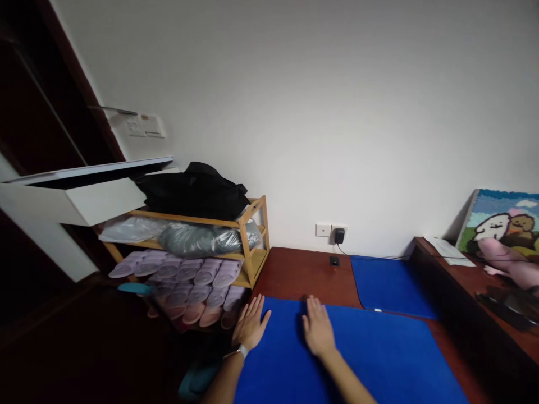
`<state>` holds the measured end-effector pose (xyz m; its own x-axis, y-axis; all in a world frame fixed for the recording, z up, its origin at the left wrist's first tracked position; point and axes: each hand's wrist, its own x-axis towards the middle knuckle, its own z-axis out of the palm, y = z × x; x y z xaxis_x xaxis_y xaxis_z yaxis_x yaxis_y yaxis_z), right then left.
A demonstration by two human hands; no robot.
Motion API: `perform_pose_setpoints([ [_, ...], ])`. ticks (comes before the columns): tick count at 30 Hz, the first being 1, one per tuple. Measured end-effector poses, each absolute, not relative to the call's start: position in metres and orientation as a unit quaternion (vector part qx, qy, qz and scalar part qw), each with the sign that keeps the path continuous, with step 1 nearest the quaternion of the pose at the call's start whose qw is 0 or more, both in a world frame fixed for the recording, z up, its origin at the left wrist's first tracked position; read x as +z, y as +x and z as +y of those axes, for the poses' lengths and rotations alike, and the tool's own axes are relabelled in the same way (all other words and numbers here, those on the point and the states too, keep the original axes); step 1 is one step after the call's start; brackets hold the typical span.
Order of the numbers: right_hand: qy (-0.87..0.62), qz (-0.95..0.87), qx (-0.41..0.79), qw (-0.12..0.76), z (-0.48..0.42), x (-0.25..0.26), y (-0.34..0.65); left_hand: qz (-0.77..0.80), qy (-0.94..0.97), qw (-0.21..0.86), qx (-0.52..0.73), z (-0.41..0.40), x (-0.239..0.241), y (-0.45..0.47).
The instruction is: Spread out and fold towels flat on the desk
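Head view, the only one on hand: two bare hands are over a blue cloth, set apart from each other, neither clasping anything that I can see. The left hand (249, 327) is palm down at the cloth's far left corner, fingers straight and the thumb held out; a wristband (238, 351) sits on that wrist. The right hand (319, 328) is likewise palm down, its fingertips at the far edge; whether it presses on the fabric or hovers just above cannot be told.

The blue cloth (391, 356) lies spread flat on a reddish-brown tabletop (309, 275), its near side running out of sight. A second, smaller blue cloth (389, 286) lies beyond it to the right, a small white label at its near edge.

Behind, a black plug (339, 235) occupies a wall socket, its cable trailing right. On the raised ledge at far right: papers (450, 251), a fuzzy picture (492, 216) leaning on the wall, and a pink plush toy (505, 261) before it.

To the left stands a wooden rack (246, 249) bearing a black bag (197, 193) on top, a plastic-wrapped bundle (197, 238) beneath, and rows of lilac and pink slippers (202, 272) below. A white box (105, 202) with raised lid is beside the bag.
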<state>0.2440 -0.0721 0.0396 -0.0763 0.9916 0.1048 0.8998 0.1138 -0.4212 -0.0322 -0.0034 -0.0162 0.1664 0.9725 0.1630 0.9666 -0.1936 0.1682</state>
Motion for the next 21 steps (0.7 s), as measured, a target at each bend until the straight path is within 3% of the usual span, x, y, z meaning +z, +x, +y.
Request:
perform_pose_setpoints([
  [3,-0.616,-0.752,0.166,0.165,-0.064,0.038,0.199,0.634,0.765,0.010,0.112,-0.002,-0.017,-0.033],
  [6,-0.646,-0.729,0.165,0.152,-0.064,0.028,0.228,0.631,0.768,0.000,0.110,0.002,-0.020,-0.035],
  [16,-0.849,-0.524,0.054,0.047,-0.136,-0.028,0.540,0.632,0.767,-0.006,0.104,0.005,-0.019,-0.035],
  [21,-0.852,-0.521,0.043,0.042,-0.145,-0.046,0.608,0.633,0.767,-0.001,0.104,0.003,-0.014,-0.033],
])
